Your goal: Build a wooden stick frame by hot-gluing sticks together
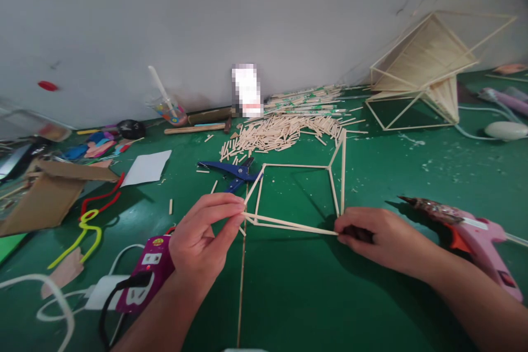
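Note:
A frame of thin wooden sticks stands on the green table in the middle of the head view, with a square base and short sticks rising from its corners. My left hand pinches the near-left end of a wooden stick that runs along the frame's near side. At that stick's other end, by the near-right corner, the fingers of my right hand are closed on it. Whether the stick is joined to the frame there is hidden by my fingers. Blue cutters lie just behind the frame's left side.
A pink glue gun rests at the right. Cut sticks are heaped at the back, near a hammer and a lit phone. A larger stick model stands back right. A purple power strip with cables lies left.

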A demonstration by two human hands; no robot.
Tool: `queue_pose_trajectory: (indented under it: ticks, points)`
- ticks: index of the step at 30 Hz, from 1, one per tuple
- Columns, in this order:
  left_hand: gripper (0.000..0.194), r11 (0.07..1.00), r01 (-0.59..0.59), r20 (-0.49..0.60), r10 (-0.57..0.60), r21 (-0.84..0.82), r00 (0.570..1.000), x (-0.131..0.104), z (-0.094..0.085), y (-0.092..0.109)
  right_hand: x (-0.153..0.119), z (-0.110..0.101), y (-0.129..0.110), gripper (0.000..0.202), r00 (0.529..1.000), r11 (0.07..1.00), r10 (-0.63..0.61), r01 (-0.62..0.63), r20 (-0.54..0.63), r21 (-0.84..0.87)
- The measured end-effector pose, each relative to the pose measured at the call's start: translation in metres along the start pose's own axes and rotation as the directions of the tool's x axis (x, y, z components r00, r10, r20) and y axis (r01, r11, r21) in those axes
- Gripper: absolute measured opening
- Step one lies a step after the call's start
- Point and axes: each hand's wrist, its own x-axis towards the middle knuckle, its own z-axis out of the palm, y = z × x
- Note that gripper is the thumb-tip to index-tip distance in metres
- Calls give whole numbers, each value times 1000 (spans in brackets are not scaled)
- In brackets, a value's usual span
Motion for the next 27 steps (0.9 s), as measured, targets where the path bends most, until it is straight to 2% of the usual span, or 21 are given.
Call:
queue_pose_trajectory:
  ticks: [27]
  points:
    - [25, 1000, -15, -18, 15, 9, 1000, 1, 1, 0, 0, -1, 0, 17, 1000, 1000, -1, 1, -5, -15]
